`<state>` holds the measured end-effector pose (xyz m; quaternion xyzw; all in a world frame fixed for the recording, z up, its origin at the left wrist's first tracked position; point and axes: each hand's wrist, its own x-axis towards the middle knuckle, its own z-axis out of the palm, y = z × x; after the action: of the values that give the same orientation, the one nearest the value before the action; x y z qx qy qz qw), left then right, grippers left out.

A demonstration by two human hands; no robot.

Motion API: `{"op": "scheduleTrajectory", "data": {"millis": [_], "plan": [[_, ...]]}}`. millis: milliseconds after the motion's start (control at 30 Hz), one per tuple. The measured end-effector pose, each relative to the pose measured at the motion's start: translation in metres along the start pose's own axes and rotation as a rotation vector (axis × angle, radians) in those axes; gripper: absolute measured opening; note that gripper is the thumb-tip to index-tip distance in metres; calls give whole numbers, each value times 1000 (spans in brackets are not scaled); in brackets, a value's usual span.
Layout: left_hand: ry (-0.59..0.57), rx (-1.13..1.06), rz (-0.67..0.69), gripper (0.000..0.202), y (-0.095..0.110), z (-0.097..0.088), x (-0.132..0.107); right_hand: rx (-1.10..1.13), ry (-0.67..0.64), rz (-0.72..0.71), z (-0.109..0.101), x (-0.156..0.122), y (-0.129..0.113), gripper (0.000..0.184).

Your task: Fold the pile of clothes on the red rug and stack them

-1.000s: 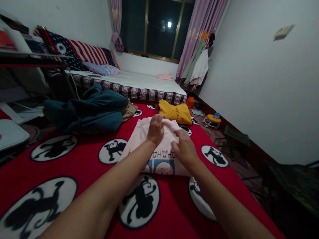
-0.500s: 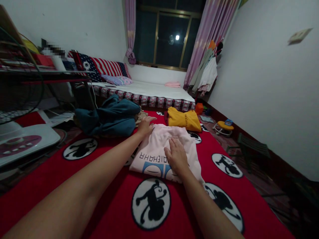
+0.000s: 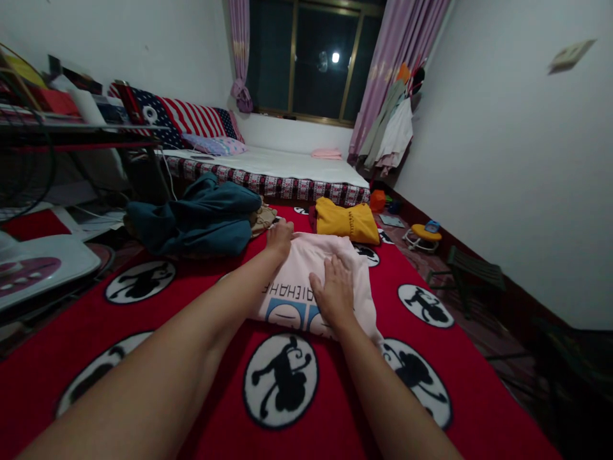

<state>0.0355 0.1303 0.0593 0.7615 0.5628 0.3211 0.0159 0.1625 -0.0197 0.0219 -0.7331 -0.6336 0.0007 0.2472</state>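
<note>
A pale pink shirt [image 3: 306,249] lies folded on a red blanket [image 3: 211,434] with black-and-white round figures. Dark lettering and a blue print show near its close edge. My left hand [image 3: 280,238] is at the shirt's far left corner, its fingers curled in on the cloth; the fingertips are partly hidden. Flat on the middle of the shirt rests my right hand [image 3: 336,291], fingers stretched and thumb apart. Just beyond the shirt is a folded yellow garment [image 3: 347,220]. To the left sits a heap of teal clothing [image 3: 201,214].
A beige garment [image 3: 262,219] pokes out beside the teal heap. A cluttered desk [image 3: 86,134] stands at the left. Behind is a bed [image 3: 282,163] under the window. On the right are a small yellow stool [image 3: 424,234] and a dark folding stool [image 3: 474,268].
My left hand's fingers, stretched out before, have drawn in at the shirt's corner. My right hand stays flat on the cloth. The whole view has shifted slightly.
</note>
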Motion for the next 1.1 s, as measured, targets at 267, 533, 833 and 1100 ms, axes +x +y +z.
{"op": "scheduleTrajectory", "data": {"millis": [267, 533, 833, 1100], "plan": [[79, -135, 59, 24, 52, 11, -44, -33, 30, 206, 3, 3, 0, 72], [-104, -141, 320, 32, 43, 16, -91, -41, -60, 280, -4, 8, 1, 71], [-322, 16, 202, 53, 44, 23, -77, -212, -207, -200, -21, 25, 14, 56], [-397, 25, 320, 68, -4, 28, -38, -266, -205, -110, 1, 71, 61, 65]]}}
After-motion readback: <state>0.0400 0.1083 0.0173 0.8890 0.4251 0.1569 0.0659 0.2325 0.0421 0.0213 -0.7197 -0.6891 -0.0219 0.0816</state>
